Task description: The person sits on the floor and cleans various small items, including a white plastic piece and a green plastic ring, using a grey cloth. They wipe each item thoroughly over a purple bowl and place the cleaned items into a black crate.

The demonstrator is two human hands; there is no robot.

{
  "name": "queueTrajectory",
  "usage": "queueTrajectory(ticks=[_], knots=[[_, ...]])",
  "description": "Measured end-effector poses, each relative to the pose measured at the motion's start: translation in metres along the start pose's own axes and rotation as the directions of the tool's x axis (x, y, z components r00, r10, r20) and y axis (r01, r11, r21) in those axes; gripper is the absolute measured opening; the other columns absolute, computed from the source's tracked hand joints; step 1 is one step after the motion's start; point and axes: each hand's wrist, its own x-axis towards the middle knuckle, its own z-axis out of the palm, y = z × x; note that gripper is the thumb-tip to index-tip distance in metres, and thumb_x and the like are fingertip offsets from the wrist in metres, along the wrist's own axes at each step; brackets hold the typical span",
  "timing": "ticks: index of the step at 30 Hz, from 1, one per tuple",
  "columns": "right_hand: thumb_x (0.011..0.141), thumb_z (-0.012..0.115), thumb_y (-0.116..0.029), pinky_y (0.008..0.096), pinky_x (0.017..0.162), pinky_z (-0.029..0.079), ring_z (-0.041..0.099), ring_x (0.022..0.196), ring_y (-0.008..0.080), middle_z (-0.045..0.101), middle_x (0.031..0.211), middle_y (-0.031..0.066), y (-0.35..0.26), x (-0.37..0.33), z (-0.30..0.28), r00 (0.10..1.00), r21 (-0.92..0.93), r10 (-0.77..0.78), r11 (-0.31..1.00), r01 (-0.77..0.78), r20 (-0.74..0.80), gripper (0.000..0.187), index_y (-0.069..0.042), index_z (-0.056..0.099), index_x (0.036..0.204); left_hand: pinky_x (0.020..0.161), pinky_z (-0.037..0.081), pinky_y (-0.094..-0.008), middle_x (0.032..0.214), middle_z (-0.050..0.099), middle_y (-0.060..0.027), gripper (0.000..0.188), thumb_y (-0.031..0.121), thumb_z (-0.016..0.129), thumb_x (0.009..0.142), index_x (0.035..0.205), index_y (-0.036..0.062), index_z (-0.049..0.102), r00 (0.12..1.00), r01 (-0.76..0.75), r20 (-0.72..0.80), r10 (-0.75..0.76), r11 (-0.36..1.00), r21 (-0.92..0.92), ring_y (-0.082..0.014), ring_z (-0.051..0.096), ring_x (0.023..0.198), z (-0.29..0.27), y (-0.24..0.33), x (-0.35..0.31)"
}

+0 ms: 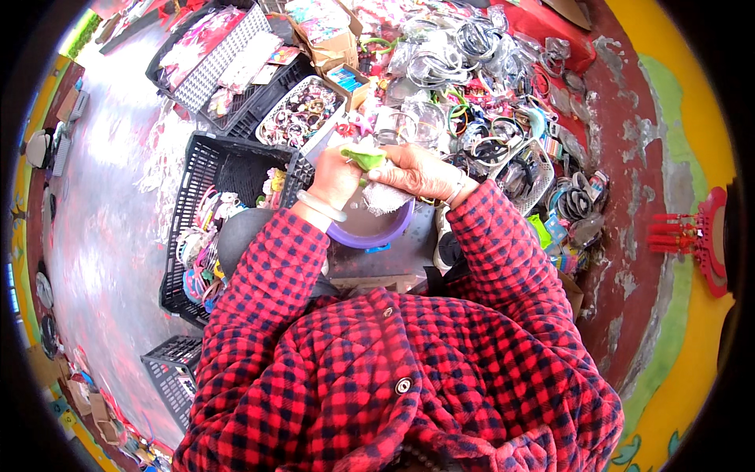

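My left hand is closed around a small bright green item whose kind I cannot make out. Close against it, my right hand pinches a white textured cloth, its thumb near the green item. The cloth hangs over a purple basin that holds cloudy water. Part of the basin is hidden behind my hands and wrists. Just beyond my hands a white tray is full of small hair ties and trinkets.
On my left stands a black crate with headbands in it. A perforated white basket sits to my right. Piled headbands in clear bags spread across the far side, next to a cardboard box. Another black crate stands lower left.
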Motion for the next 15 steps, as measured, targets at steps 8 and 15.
queueTrajectory(ticks=[8, 15], knots=[[0.086, 0.057, -0.024, 0.0202, 0.064, 0.040, 0.046, 0.072, 0.0021, 0.055, 0.077, -0.0057, -0.011, 0.000, -0.001, 0.993, 0.359, 0.113, 0.927, -0.112, 0.019, 0.023, -0.003, 0.059, 0.096, 0.058, 0.045, -0.0242, 0.077, 0.060, -0.0009, 0.022, 0.026, 0.062, 0.079, 0.088, 0.0063, 0.059, 0.930, 0.218, -0.049, -0.363, 0.656, -0.722, -0.0103, 0.057, 0.066, 0.003, 0.029, 0.002], [0.085, 0.059, -0.022, 0.0195, 0.067, 0.040, 0.047, 0.077, 0.0020, 0.055, 0.083, -0.0063, -0.021, -0.006, -0.013, 0.984, 0.412, 0.163, 0.894, -0.178, 0.073, 0.025, -0.005, 0.058, 0.103, 0.042, 0.022, -0.0243, 0.044, 0.033, 0.0026, 0.034, 0.032, 0.056, 0.079, 0.054, 0.0138, 0.043, 0.940, 0.215, 0.064, -0.336, 0.436, -0.874, -0.0092, 0.031, 0.039, -0.019, 0.017, 0.009]])
